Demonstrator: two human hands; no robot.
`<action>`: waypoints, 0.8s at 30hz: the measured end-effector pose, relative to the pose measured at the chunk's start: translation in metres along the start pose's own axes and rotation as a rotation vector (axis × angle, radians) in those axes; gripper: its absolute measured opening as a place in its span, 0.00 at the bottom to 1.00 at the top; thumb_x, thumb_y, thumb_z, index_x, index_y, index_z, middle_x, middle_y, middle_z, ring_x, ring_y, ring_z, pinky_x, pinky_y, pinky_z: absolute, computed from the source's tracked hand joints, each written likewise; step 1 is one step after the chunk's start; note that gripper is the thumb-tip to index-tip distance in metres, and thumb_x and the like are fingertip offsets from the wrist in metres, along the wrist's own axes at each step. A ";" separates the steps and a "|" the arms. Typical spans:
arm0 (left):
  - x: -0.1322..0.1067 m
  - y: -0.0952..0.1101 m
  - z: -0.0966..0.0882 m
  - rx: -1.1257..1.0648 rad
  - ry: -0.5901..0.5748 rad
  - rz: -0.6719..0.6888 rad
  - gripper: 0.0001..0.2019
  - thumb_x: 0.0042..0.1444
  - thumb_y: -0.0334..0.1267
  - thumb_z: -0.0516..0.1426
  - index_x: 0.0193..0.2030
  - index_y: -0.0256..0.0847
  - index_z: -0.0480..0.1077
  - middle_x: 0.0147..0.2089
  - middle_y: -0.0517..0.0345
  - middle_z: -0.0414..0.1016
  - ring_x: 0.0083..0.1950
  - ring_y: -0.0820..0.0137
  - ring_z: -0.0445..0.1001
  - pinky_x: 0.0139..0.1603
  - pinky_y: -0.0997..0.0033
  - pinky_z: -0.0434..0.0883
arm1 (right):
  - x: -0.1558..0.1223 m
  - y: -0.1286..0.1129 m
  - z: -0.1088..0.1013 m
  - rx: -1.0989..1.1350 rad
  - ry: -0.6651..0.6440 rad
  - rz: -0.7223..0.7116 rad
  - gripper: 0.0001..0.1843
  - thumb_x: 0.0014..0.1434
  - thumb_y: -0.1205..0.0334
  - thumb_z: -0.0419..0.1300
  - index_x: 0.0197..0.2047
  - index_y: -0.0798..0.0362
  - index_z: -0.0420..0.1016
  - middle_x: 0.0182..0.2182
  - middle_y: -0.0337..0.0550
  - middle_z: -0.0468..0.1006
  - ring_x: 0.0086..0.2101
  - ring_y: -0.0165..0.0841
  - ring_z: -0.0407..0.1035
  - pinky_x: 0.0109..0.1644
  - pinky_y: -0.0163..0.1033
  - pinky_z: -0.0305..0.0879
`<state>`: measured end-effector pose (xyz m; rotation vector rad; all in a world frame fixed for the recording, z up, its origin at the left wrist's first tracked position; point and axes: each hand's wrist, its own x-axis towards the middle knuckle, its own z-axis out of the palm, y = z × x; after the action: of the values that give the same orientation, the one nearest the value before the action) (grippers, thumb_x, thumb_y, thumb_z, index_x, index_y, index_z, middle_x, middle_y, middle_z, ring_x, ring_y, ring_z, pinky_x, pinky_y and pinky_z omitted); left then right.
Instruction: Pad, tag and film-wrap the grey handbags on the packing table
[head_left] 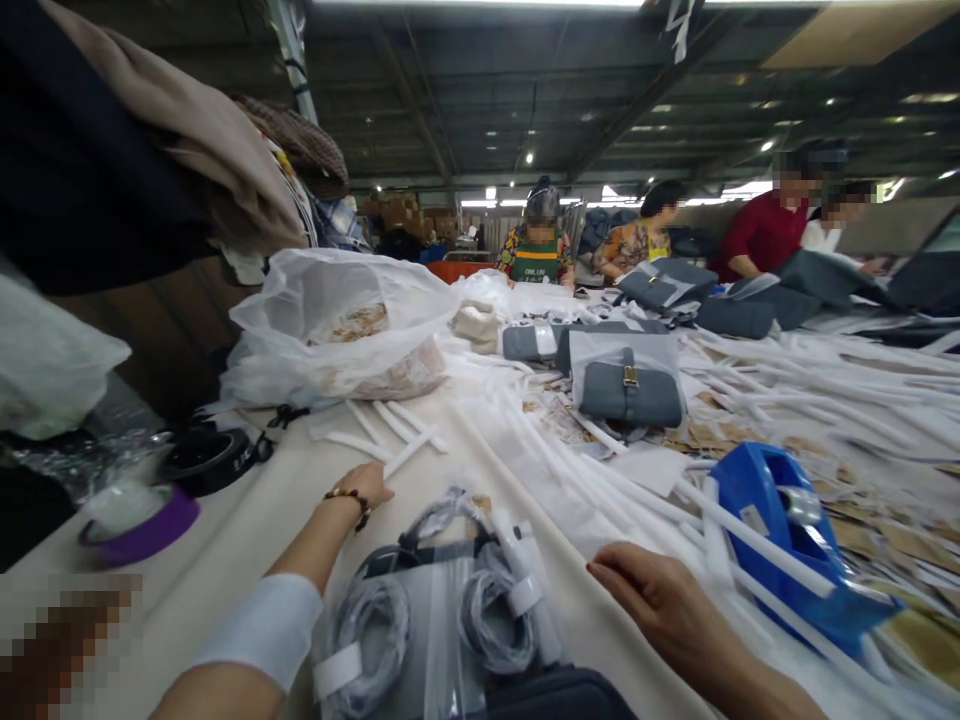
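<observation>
My left hand (367, 487), with a beaded bracelet at its wrist, reaches across the beige cloth. Its fingers are closed at the lower end of a short white foam tube (412, 449), and the fingertips are partly hidden. My right hand (649, 592) hovers over the cloth to the right, fingers pressed together, with nothing visible in them. Between my forearms lies a grey bag (431, 610) with two straps (371, 645) coiled and wrapped in clear film, each held by a white band. A dark rounded bag edge (559, 695) shows at the bottom.
A blue tape dispenser (780, 545) stands at right among long white foam tubes (817, 385). A finished grey bag (630, 390) lies farther back. At left are a large clear plastic bag (337, 330), a purple tape roll (142, 530) and a black round case (206, 458). Several people work beyond.
</observation>
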<state>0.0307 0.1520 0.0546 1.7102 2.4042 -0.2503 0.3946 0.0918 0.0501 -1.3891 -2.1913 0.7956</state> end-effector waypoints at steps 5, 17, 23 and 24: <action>0.007 -0.008 -0.002 0.028 -0.019 -0.026 0.11 0.59 0.42 0.55 0.41 0.35 0.70 0.42 0.53 0.74 0.42 0.66 0.73 0.42 0.64 0.70 | -0.017 0.006 -0.002 -0.014 0.111 -0.068 0.15 0.62 0.54 0.50 0.31 0.51 0.74 0.26 0.41 0.76 0.27 0.33 0.71 0.30 0.36 0.66; -0.174 0.087 -0.026 0.099 0.283 0.865 0.11 0.61 0.35 0.48 0.33 0.41 0.70 0.32 0.55 0.72 0.34 0.64 0.68 0.37 0.65 0.65 | -0.039 -0.032 -0.017 -0.066 0.466 -0.459 0.21 0.60 0.55 0.57 0.55 0.51 0.67 0.52 0.53 0.69 0.54 0.45 0.63 0.55 0.50 0.64; -0.192 0.112 -0.009 -0.076 0.062 0.884 0.24 0.53 0.34 0.59 0.57 0.43 0.62 0.55 0.49 0.70 0.55 0.58 0.67 0.55 0.58 0.65 | -0.093 0.032 -0.043 0.285 0.128 -0.198 0.12 0.59 0.54 0.58 0.42 0.49 0.77 0.34 0.43 0.78 0.34 0.33 0.73 0.36 0.33 0.71; -0.191 0.117 -0.009 -0.108 -0.020 0.877 0.34 0.49 0.35 0.62 0.63 0.44 0.54 0.62 0.47 0.63 0.61 0.58 0.62 0.59 0.57 0.61 | -0.103 0.046 -0.048 0.287 0.203 -0.129 0.13 0.58 0.51 0.59 0.41 0.49 0.77 0.35 0.44 0.79 0.35 0.35 0.74 0.37 0.34 0.71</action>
<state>0.2022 0.0174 0.1059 2.4571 1.4046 -0.0038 0.4972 0.0248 0.0507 -1.1234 -1.9040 0.8431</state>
